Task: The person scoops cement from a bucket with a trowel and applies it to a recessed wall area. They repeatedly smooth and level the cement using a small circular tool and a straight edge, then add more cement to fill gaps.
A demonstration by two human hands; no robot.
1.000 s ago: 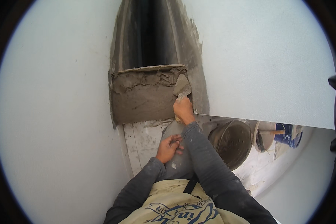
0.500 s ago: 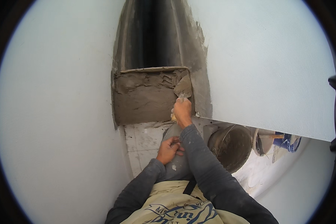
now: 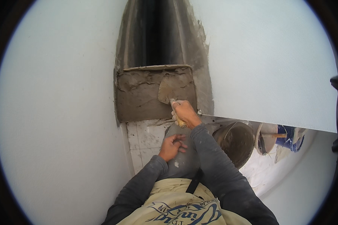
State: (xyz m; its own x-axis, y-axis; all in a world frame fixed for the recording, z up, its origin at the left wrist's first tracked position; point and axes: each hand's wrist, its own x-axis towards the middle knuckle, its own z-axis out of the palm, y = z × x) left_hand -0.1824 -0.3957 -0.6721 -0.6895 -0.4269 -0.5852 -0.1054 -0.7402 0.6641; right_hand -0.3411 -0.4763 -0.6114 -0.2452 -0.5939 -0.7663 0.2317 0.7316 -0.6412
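Observation:
My right hand (image 3: 185, 112) is closed around the wooden handle of a pointed trowel (image 3: 165, 91). The mortar-smeared blade lies against a band of wet grey-brown mortar (image 3: 139, 101), right of its middle. The mortar's surface is rough and ridged near the upper edge and smoother lower down. A thin light strip (image 3: 157, 68) runs along the top edge of the mortar. My left hand (image 3: 172, 146) rests over my grey trouser leg, fingers loosely curled and apart, with nothing visible in it.
White walls (image 3: 60, 93) stand close on the left and right (image 3: 266, 63). Beyond the mortar is a dark narrow opening (image 3: 154, 33). A mortar-stained bucket (image 3: 234, 144) stands to my right, with a round light container (image 3: 266, 139) and a blue bucket (image 3: 291, 138) farther right. Pale tiles (image 3: 142, 142) lie below the mortar.
The trowel has moved left and slightly down across the mortar from its right edge, its blade now tilted leftward. The ridges at the upper right look flatter. My left hand has hardly moved.

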